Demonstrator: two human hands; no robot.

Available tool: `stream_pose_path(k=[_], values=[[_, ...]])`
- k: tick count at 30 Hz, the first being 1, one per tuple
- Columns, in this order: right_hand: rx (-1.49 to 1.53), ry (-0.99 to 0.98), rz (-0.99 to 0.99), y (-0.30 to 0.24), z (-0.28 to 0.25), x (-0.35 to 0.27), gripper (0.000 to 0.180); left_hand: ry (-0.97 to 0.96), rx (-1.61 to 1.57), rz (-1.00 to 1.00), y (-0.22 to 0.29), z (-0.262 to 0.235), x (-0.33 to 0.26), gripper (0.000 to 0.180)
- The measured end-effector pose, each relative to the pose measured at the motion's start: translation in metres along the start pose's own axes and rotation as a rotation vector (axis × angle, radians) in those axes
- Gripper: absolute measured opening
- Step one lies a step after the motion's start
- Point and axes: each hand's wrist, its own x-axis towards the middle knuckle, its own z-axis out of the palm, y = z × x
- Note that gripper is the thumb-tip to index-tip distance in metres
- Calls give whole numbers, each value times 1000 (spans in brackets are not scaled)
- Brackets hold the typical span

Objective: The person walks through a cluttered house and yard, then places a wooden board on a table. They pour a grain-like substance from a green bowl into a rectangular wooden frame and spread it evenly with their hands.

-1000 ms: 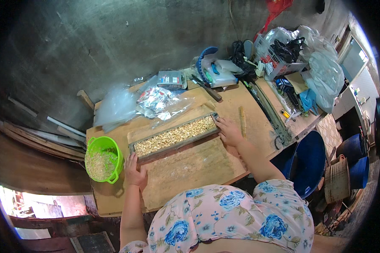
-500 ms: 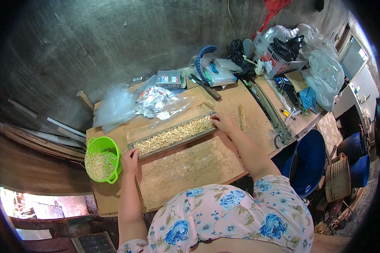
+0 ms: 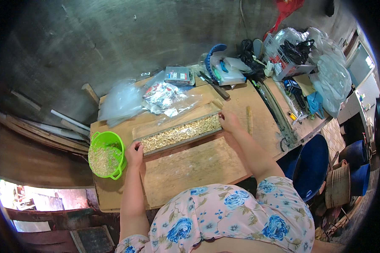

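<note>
A long narrow tray (image 3: 185,143) lies slantwise on the wooden table, filled with small pale, bean-like pieces (image 3: 179,134). My left hand (image 3: 134,152) is closed on its near left end, thumb and fingers at the rim. At its far right end, my right hand (image 3: 229,120) grips the other short side. The fingertips of both hands are partly hidden. Left of my left hand stands a bright green basin (image 3: 123,147) with handles, holding more of the pale pieces. A worn board (image 3: 194,162) lies in front of the tray.
Clear plastic bags (image 3: 122,101) and a grey box (image 3: 177,75) sit behind the tray. Farther right are a large knife (image 3: 217,88), a thin wooden stick (image 3: 249,120) and a crate (image 3: 283,63) heaped with bags. Blue tubs (image 3: 310,168) stand beyond the table's right edge.
The whole scene has shifted slightly right in the picture as the head view moved. Both hands keep their hold on the tray's ends, and the tray stays in place on the table.
</note>
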Motion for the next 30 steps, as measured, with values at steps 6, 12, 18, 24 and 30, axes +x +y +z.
stream_pose_path(k=[6,12,18,24,30], values=[[74,63,-163,-2,-1,10,52,-41,136,65,14,-7,10,59],[-105,-30,-322,15,9,32,34,-204,200,197,7,-12,30,73],[-181,-63,-338,38,16,35,16,-183,321,339,12,-14,34,41],[-25,21,-301,63,29,29,7,-88,359,375,16,-12,24,7],[-34,166,-400,63,30,20,9,25,403,438,10,-9,13,9]])
